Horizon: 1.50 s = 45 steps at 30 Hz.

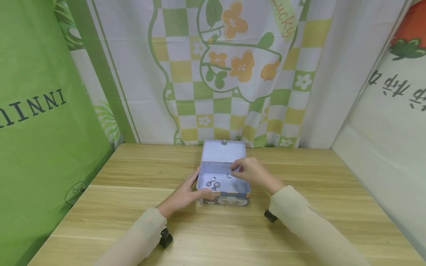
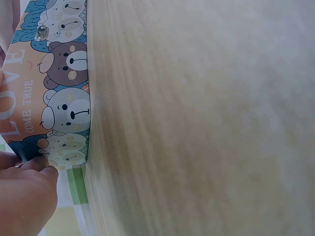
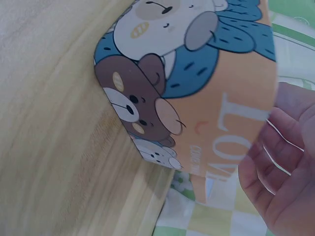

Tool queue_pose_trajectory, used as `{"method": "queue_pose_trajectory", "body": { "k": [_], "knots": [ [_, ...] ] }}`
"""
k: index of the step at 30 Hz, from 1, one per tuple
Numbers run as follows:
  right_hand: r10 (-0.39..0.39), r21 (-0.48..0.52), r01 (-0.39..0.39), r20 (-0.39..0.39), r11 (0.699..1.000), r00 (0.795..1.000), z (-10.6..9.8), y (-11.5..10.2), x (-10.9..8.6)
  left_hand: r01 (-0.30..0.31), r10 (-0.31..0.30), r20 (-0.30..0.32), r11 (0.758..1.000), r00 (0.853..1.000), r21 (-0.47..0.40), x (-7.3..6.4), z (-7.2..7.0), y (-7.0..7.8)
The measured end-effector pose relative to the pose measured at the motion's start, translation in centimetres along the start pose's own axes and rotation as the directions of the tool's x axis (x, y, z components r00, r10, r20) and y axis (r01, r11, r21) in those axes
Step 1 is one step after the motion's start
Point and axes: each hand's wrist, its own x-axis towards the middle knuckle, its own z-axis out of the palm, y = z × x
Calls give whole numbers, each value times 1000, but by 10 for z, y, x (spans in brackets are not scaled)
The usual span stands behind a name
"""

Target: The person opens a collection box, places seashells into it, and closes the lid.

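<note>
A tin box (image 1: 233, 199) with cartoon bears and the word LOVE on its sides stands on the table with its hinged lid (image 1: 223, 150) raised. My left hand (image 1: 184, 195) grips its left side, thumb on the front rim and fingers along the outside. Inside, several small shiny grey pieces (image 1: 217, 184), like pebbles or shells, lie at the left. Another small piece (image 1: 229, 176) shows under my right hand (image 1: 251, 171), whose bent fingers reach over the box's right half. In the right wrist view the box wall (image 3: 236, 98) hides those fingertips, so whether they pinch anything is unclear.
The box rests toward the far edge of a wood-grain table (image 1: 133, 210). A patterned curtain (image 1: 186, 74) hangs right behind it. Green cloth (image 1: 40, 147) is at the left and white cloth (image 1: 392, 155) at the right. A thin dark cord (image 1: 74, 190) shows by the left edge.
</note>
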Motion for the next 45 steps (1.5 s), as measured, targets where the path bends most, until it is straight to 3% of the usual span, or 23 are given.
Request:
{"method": "queue_pose_trajectory", "body": {
  "k": [8, 14, 27, 36, 45],
  "knots": [
    [-2, -46, 3, 32, 999, 999, 9, 0, 4, -25, 25, -12, 1000, 1000, -2, -1, 1, 0],
    [6, -70, -4, 29, 998, 1000, 10, -4, 4, -13, 12, -20, 1000, 1000, -7, -2, 0, 5],
    [-24, -37, 24, 3, 999, 1000, 7, -2, 0, -24, 24, -17, 1000, 1000, 13, 0, 0, 0],
    [-44, -26, 43, -59, 999, 997, -6, 3, -12, -14, 15, -8, 1000, 1000, 18, 0, 0, 3],
    [-25, -2, 25, -111, 1000, 994, -18, 25, -32, -2, 2, -5, 1000, 1000, 20, -1, 0, 3]
  ]
}}
